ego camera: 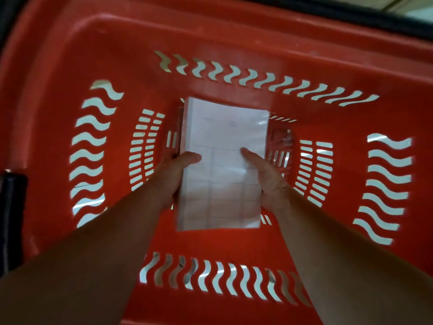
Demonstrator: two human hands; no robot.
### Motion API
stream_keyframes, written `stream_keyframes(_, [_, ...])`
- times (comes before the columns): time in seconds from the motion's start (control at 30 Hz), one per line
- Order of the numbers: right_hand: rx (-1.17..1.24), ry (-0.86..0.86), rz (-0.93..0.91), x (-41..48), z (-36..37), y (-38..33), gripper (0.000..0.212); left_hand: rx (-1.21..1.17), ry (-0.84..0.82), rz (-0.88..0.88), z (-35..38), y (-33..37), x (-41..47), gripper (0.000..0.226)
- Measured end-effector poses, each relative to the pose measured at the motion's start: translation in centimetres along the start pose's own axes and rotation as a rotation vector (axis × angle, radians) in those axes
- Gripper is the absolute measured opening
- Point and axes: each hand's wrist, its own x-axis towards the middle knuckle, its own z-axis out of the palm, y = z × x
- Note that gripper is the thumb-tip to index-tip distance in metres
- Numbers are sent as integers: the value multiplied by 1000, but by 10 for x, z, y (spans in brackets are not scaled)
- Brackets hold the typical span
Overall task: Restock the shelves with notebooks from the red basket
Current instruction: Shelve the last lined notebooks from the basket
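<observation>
Left grip (pixel 173 179) clamps the left long edge of the notebook stack (pixel 222 174), thumb (pixel 190 158) flat on top, fingers hidden under. Right grip (pixel 266 181) does the same on the right edge, thumb on the cover, so both grips are closed on the stack, at its near half, w/ the far half sticking out unsupported. The stack is inside the red basket (pixel 234 38), over the middle of its floor; can't tell if it's lifted clear or touching. Risks, imo: the cover looks glossy, prob. clear wrap w/ glare at the far right corner, so the thumbs could slide & the pack slip fwd out of the hold, esp. if tipped far-end-down on the way up. If it's loose books rather than one sealed pack (left edge looks layered, can't confirm), the lower ones could fan out or drop back in, since only side pressure + hidden fingers carry them. Basket walls rise all round, so a corner could catch a slot or the rim on the lift & knock the stack askew. A clear crumpled scrap (pixel 281 137) lies on the floor just right of the stack, maybe spare wrap; it could snag & come up too. Shelves not in view, so a level lift & firm squeeze matter before any turn.
</observation>
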Motion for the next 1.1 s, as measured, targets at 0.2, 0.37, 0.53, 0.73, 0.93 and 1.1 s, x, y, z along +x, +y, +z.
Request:
stream_keyframes(0.2, [-114, -92, 59, -73, 7, -40, 34, -57, 32, -108, 3, 33, -57, 38])
stream_keyframes(0.37, [-241, -138, 145, -138, 23, -82, 26, -85, 92, -105, 5, 68, -121, 41])
stream_keyframes(0.53, [-235, -58, 101, -182, 28, -94, 81, -67, 29, -129, 6, 98, -172, 43])
stream_keyframes(0.73, [-325, -62, 3, -230, 37, -122, 80, -88, -27, -90, 10, 124, -224, 33])
stream_keyframes(0.93, [-261, -56, -140, -316, 39, -150, 68, -117, -48, -54, 11, 160, -316, 29])
stream_keyframes(1.1, [-169, -163, -186, -428, 42, -188, 70, -170, -45, -18, 17, 194, -440, 24])
